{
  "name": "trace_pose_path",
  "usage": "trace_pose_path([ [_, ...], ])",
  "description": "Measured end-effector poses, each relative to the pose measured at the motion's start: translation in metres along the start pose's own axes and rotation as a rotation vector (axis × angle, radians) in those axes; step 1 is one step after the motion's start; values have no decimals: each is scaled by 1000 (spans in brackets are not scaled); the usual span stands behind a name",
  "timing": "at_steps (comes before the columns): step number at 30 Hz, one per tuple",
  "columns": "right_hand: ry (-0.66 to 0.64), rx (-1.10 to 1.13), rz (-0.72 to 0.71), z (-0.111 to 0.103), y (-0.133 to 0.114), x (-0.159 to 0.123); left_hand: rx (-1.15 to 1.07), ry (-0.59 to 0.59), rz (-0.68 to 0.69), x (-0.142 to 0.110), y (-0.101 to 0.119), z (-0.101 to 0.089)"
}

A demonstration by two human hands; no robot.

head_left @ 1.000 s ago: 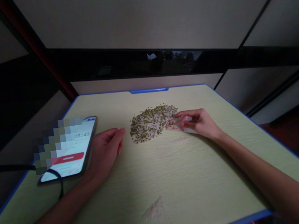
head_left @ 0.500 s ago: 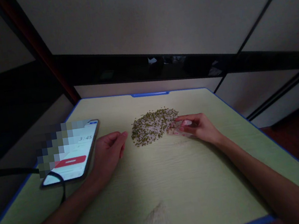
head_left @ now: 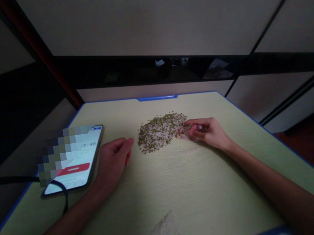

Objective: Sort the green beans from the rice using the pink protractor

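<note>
Dim grey panels (head_left: pixel 137 19) stood behind a pale, blue-edged table (head_left: pixel 227 185), which bore a heap of green and whitish grains (head_left: pixel 161 130). Left of the heap, the person's left hand (head_left: pixel 113 158) rested with its fingers curled in and thumb against them, nothing showing in its grasp, its tips just short of the grains. Farther left of the heap lay a lit phone (head_left: pixel 76 179), with a dark cable (head_left: pixel 66 194) looping across its near end. At the heap's right side, the right hand (head_left: pixel 214 132) appeared to pinch a see-through item (head_left: pixel 187 127) (perhaps thin plastic, though too blurred to name) right by the grains. Just on the near side of the heap, below that hand, ran a thin pale scatter (head_left: pixel 189 150); well apart on the same side lay a pale patch (head_left: pixel 164 225), its make-up unclear. Judging by that layout, little had been done: green and whitish bits lay mingled through nearly the whole heap, only some pale matter sat away from it, and most of the work seemed left.
</note>
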State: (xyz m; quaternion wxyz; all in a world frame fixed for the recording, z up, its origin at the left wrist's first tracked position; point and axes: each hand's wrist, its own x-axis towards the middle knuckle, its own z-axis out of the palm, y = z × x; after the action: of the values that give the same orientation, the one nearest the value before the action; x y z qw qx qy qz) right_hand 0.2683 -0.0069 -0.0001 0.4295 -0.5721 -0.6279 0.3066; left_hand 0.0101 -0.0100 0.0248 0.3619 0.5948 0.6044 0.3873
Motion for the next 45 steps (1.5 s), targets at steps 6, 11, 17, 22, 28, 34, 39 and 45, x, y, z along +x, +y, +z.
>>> trace_pose_path([
  [6,22,36,45,-1,0,1,-4,2,-6,0,1,0],
  [11,29,44,57,-3,1,2,-7,-1,-3,0,0,0],
  [17,49,8,13,-1,1,2,-11,-10,-14,1,0,0],
  [22,47,-35,-5,0,2,2,-3,-3,-20,2,-1,1],
  [28,38,-72,-25,2,0,2,5,-6,-21,0,0,0],
  [34,-11,-96,-50,0,0,2,29,-11,-6,0,-1,-1],
  [39,6,-97,-64,1,4,3,41,-8,-10,1,-1,0],
  [45,0,-106,-62,2,3,3,36,-7,-13,0,2,0],
])
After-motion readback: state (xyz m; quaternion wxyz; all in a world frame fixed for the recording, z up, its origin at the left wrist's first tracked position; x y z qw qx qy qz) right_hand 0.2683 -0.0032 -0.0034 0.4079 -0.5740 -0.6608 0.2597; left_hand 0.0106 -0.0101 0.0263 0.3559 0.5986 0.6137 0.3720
